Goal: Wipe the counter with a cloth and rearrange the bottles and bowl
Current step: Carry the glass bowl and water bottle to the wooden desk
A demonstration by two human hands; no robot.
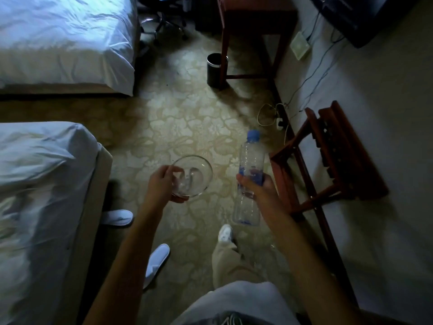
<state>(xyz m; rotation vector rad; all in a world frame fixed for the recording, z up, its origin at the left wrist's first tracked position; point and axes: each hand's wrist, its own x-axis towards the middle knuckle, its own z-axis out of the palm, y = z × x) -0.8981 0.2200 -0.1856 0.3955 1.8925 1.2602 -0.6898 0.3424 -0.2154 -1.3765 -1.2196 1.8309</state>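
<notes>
1. Filling the left side of the view, two beds with rumpled white bedding sit one behind the other: the far bed (63, 41) at the top left, the near bed (42, 207) at the lower left, with a dark gap between them.
2. Patterned cream carpet (178, 118) covers the floor between the beds and the pale wall on the right.
3. A reddish wooden surface (255, 24) on legs stands at the top centre, and a folding wooden luggage rack (328, 158) leans against the wall on the right.
4. A dark cylindrical waste bin (216, 69) stands on the carpet just beside the wooden leg.
5. Two white slippers lie on the carpet: one slipper (118, 217) partly under the near bed's edge, the other slipper (156, 263) nearer the person.
6. The clear plastic bottle (250, 174) with a blue cap is held in the air, roughly upright and tilted slightly, above the carpet; the right hand (259, 191) has its grip wrapped around the bottle's middle.
7. The clear glass bowl (193, 175) is also held in the air over the carpet, left of the bottle and well apart from it; the left hand (161, 184) pinches the bowl's near rim, fingers beneath.
</notes>
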